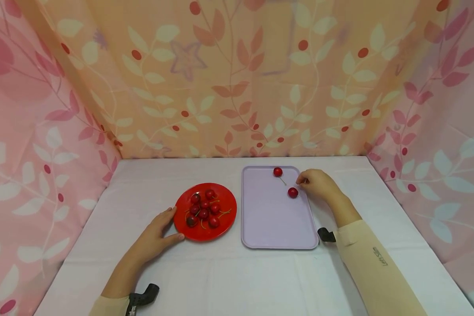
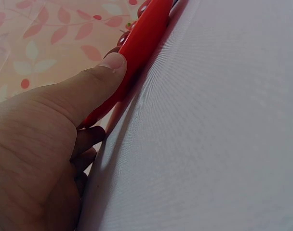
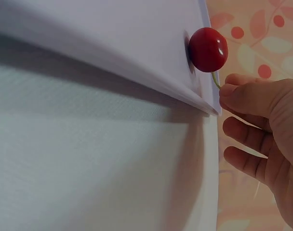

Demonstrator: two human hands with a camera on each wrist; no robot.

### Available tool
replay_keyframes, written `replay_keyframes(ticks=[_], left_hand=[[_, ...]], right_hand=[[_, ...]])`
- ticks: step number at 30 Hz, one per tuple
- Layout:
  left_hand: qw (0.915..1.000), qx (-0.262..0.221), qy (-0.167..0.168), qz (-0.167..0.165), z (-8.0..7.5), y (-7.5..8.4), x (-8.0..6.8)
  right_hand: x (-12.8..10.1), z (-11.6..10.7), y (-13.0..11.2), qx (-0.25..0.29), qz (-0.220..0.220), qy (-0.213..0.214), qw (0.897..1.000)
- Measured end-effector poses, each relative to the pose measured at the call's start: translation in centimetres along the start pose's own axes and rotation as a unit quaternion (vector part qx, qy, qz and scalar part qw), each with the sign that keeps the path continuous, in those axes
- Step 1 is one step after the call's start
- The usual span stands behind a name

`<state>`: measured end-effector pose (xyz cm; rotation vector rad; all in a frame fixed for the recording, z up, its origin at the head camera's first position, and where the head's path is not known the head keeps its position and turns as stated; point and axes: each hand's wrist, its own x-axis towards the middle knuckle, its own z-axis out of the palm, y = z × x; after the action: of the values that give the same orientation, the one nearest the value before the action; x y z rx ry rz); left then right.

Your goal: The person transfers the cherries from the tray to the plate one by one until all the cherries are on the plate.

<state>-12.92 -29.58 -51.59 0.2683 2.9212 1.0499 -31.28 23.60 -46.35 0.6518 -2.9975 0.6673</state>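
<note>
My right hand (image 1: 319,183) is above the right edge of a pale purple tray (image 1: 274,232). Thumb and forefinger pinch the thin green stem of a red cherry (image 3: 208,50), which is at the tray's surface. Farther back on the tray lies a second cherry (image 1: 278,172), its stem toward the front. On the left, my left hand (image 1: 155,235) holds the rim of a round red plate (image 1: 208,236), with the thumb at its near side and the fingers along its left. Several cherries (image 1: 203,213) with stems are heaped on that plate.
A white cloth (image 1: 221,281) covers the table under plate and tray. Behind hangs an orange curtain (image 1: 237,87) with leaf patterns, and pink patterned curtains (image 1: 35,145) close off both sides. Black wrist mounts (image 1: 144,296) sit at the sleeves.
</note>
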Motion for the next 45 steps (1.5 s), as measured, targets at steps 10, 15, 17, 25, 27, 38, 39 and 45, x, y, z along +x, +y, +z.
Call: replay_keyframes(ticks=[10,15,17,25,27,38,39,45], left_hand=[[1.0000,-0.001,-0.006,-0.001,-0.1,0.1,0.1],[1.0000,-0.001,-0.003,-0.002,0.0,0.1,0.0],[1.0000,-0.002,-0.002,-0.004,-0.1,0.1,-0.1],[1.0000,-0.007,0.001,0.001,0.1,0.1,-0.2],[1.0000,-0.005,0.002,0.003,0.1,0.0,-0.1],[1.0000,0.000,0.004,0.005,0.3,-0.4,0.2],[1.0000,0.000,0.003,0.006,0.2,-0.5,0.2],[1.0000,-0.007,-0.001,-0.002,0.1,-0.4,0.1]], right_hand=[[-1.3,0.3,-0.8,0.013,0.009,0.005,1.000],[-2.0,0.0,-2.1,0.029,0.022,0.021,0.999],[-2.2,-0.1,-2.7,0.035,0.022,0.029,0.999],[-3.0,-0.6,-6.1,0.059,-0.003,0.062,0.996],[-3.1,-0.5,-6.9,0.066,-0.012,0.073,0.995],[-2.9,0.6,-10.3,0.074,-0.068,0.101,0.990],[-2.8,0.8,-10.6,0.072,-0.074,0.098,0.990],[-1.5,1.8,-13.4,0.064,-0.125,0.088,0.986]])
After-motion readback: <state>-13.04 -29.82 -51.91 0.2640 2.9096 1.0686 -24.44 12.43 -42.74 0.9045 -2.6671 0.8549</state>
